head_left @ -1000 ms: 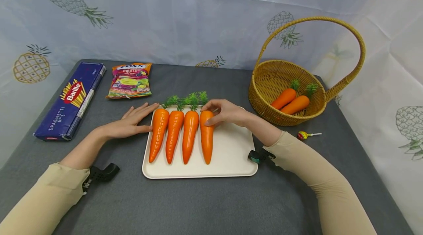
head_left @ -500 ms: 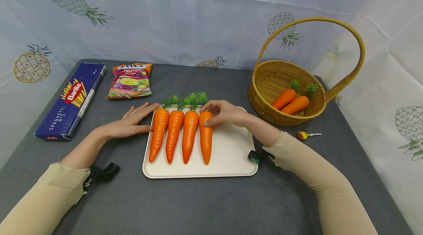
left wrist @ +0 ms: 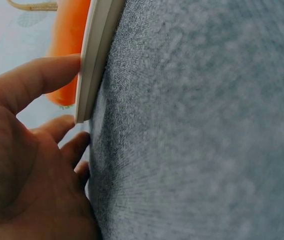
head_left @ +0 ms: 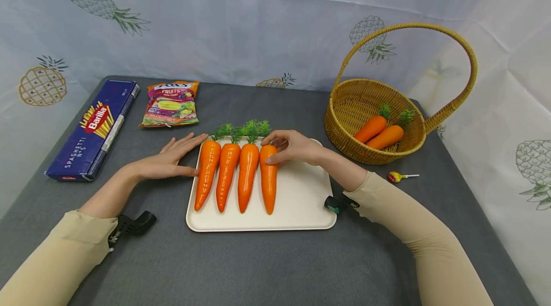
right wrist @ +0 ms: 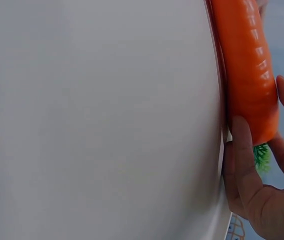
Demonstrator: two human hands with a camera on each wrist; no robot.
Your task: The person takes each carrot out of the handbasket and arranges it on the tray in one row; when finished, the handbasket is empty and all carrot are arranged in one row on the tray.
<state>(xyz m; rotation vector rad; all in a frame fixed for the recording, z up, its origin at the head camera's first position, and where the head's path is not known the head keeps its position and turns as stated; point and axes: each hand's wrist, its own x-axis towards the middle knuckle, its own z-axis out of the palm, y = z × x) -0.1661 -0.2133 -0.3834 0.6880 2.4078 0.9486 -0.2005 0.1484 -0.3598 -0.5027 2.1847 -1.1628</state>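
Note:
Several orange carrots with green tops lie side by side on a cream tray (head_left: 301,201). The rightmost carrot (head_left: 269,186) is held near its top by my right hand (head_left: 297,147), thumb on its upper face and fingers around the top end. In the right wrist view, the fingers (right wrist: 244,160) bracket the thick end of that carrot (right wrist: 249,75). My left hand (head_left: 170,160) lies with fingers extended at the tray's left edge, beside the leftmost carrot (head_left: 208,172). The left wrist view has the thumb touching the tray's rim (left wrist: 94,60).
A wicker basket (head_left: 333,129) with a tall handle stands at the back right, two carrots inside. Near it lies a lollipop (head_left: 398,177). At the left are a blue spaghetti box (head_left: 90,134) and a candy bag (head_left: 170,105). A patterned cloth (head_left: 241,24) hangs behind the table.
The rightmost carrot has shifted very slightly left, toward its neighbour, with my right hand on it. My left hand has stayed at the tray's edge.

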